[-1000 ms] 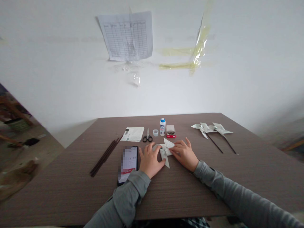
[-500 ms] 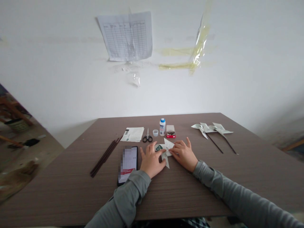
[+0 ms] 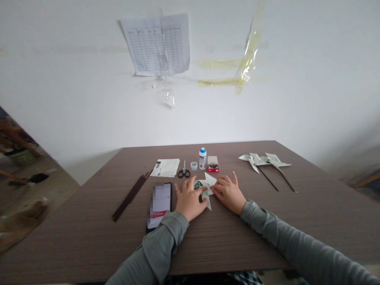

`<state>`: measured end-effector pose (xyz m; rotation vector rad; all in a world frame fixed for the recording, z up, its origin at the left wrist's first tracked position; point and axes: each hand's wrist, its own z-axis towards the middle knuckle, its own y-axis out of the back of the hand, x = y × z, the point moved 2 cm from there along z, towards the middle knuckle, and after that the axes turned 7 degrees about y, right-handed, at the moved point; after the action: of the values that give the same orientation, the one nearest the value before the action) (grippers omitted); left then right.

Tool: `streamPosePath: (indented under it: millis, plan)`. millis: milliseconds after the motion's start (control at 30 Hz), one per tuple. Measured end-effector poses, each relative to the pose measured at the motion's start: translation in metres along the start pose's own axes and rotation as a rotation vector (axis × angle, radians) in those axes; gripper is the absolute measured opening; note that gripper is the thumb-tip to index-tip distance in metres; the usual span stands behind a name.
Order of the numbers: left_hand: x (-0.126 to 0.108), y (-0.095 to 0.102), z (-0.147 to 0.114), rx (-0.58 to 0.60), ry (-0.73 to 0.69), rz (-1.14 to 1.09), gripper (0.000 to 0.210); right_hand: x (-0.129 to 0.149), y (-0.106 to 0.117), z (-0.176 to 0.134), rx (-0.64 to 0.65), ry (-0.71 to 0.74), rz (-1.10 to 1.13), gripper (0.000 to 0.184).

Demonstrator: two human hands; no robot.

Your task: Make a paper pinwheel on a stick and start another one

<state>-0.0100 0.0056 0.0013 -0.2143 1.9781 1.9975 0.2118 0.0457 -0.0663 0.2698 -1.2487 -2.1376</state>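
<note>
Between my hands a paper pinwheel (image 3: 207, 194) lies on the table, its blades folded in toward the middle. My left hand (image 3: 190, 199) presses its fingertips on the pinwheel's left side and centre. From the right, my right hand (image 3: 229, 192) pinches the paper near the centre with thumb and fingers. Just beyond the pinwheel stand a small red box (image 3: 213, 168) of pins, a white glue bottle (image 3: 202, 158) with a blue cap, a small clear cup (image 3: 194, 166) and black-handled scissors (image 3: 184, 171). Fingers hide part of the pinwheel's middle.
Dark sticks (image 3: 130, 197) lie at the left, near a stack of paper sheets (image 3: 165, 168). A phone (image 3: 159, 206) rests beside my left forearm. Finished-looking pinwheels on sticks (image 3: 268, 160) lie at the right. The wall (image 3: 190, 122) rises behind the table (image 3: 237, 245).
Almost nothing differs. Both hands stay on the pinwheel in the same grip, and the whole view has shifted very slightly.
</note>
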Motion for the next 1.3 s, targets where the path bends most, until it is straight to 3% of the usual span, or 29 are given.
streamPosePath:
  millis: [433,1300]
  plan:
    - [0.0036,-0.0024,0.0014,-0.015,-0.017,0.012,0.051,0.0016,-0.0012,-0.0006,-0.007,0.052,-0.012,0.029]
    - [0.0011,0.0038,0.002,0.044,0.002,0.062,0.056,0.0041,0.0037,-0.0003,0.036,0.026,0.02,0.034]
